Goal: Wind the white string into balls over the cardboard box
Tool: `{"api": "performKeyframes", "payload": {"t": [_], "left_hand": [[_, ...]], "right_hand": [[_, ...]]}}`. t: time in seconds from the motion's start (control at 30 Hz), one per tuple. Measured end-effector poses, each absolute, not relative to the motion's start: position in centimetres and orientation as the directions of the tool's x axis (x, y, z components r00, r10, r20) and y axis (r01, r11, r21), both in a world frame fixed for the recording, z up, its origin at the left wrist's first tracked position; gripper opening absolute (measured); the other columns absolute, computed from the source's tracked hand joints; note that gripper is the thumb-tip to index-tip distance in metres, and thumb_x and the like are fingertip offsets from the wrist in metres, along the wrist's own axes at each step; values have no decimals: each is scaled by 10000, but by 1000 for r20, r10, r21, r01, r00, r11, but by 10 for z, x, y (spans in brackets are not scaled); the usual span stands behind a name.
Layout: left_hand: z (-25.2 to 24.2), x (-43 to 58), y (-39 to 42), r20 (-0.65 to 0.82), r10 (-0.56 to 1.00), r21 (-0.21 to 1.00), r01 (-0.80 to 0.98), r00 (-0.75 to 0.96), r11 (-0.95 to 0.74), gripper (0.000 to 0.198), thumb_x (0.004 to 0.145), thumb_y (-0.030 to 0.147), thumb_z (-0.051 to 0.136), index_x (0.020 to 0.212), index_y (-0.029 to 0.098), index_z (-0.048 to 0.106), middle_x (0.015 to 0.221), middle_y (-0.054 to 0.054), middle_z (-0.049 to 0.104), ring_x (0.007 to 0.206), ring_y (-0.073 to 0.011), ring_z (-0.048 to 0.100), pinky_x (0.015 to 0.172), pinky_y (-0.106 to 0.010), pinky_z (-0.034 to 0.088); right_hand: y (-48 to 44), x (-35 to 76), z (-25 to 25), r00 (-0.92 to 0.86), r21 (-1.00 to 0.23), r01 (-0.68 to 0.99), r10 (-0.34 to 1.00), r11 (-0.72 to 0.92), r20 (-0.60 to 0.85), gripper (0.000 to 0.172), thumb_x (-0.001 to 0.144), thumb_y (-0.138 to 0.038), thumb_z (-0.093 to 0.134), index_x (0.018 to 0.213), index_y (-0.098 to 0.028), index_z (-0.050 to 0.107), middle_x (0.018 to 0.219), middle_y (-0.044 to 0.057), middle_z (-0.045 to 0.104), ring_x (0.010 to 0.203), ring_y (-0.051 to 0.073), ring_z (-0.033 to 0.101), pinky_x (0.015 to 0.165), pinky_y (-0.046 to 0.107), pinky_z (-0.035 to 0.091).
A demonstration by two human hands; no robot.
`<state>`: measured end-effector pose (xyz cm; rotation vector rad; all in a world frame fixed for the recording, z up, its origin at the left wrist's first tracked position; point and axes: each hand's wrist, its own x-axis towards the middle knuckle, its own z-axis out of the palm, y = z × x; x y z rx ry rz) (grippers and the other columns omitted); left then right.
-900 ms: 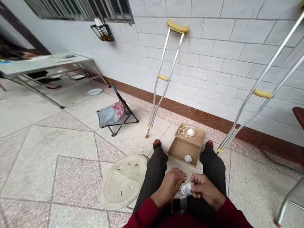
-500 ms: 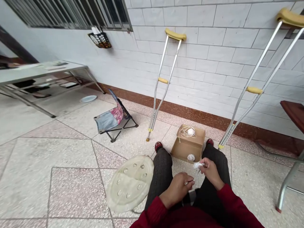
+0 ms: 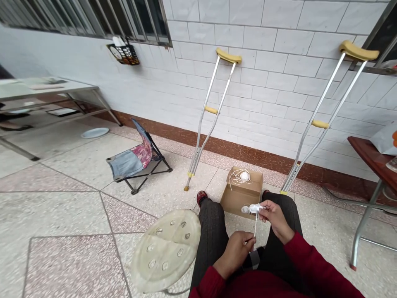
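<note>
I sit with my legs stretched out on a tiled floor. My right hand [image 3: 274, 217] is raised over my right knee, pinching a small white wrapped bundle [image 3: 254, 208]. A thin white string [image 3: 255, 225] runs down from that bundle to my left hand [image 3: 237, 248], whose fingers are pinched on the string's lower end above my lap. Between my feet stands an open cardboard box [image 3: 242, 192] with a white spool and loose string inside.
A round pale tray [image 3: 166, 250] with several small pieces lies by my left leg. Two crutches [image 3: 209, 120] [image 3: 322, 120] lean on the white tiled wall. A small folding stool [image 3: 135, 159] stands to the left, a metal table [image 3: 46, 89] far left, a brown table [image 3: 370, 155] at right.
My hands were together over my lap on the bundle; the right hand has lifted up and away with it, drawing the string taut from the left hand. The view has shifted right.
</note>
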<state>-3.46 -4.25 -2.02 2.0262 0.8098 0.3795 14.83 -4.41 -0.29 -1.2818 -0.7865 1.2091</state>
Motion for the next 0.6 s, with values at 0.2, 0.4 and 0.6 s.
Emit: {"api": "performKeyframes", "payload": {"t": [0.2, 0.4, 0.6], "left_hand": [[-3, -58, -9, 153, 708, 678, 449, 689, -583, 279, 893, 202, 433, 713, 175, 644, 733, -33, 663, 756, -158, 587, 957, -329, 361], [-12, -40, 5, -36, 750, 905, 340, 661, -256, 346, 871, 270, 454, 579, 146, 594, 589, -16, 601, 620, -142, 554, 631, -234, 410], [-31, -21, -6, -160, 702, 974, 227, 694, -3, 295, 815, 225, 470, 595, 127, 641, 585, -46, 658, 559, -144, 586, 580, -231, 421]], "right_hand": [[-65, 114, -59, 13, -949, -84, 952, -303, -306, 384, 565, -373, 801, 707, -177, 503, 445, -69, 517, 354, 86, 464, 358, 180, 296], [-75, 114, -18, -47, -874, -404, 960, -272, -277, 344, 671, -358, 780, 782, -163, 519, 571, -33, 572, 442, 74, 507, 414, 173, 319], [-64, 120, -21, -55, -874, -420, 968, -244, -244, 533, 661, -419, 792, 1080, -186, 558, 762, 13, 623, 481, 97, 560, 407, 184, 329]]}}
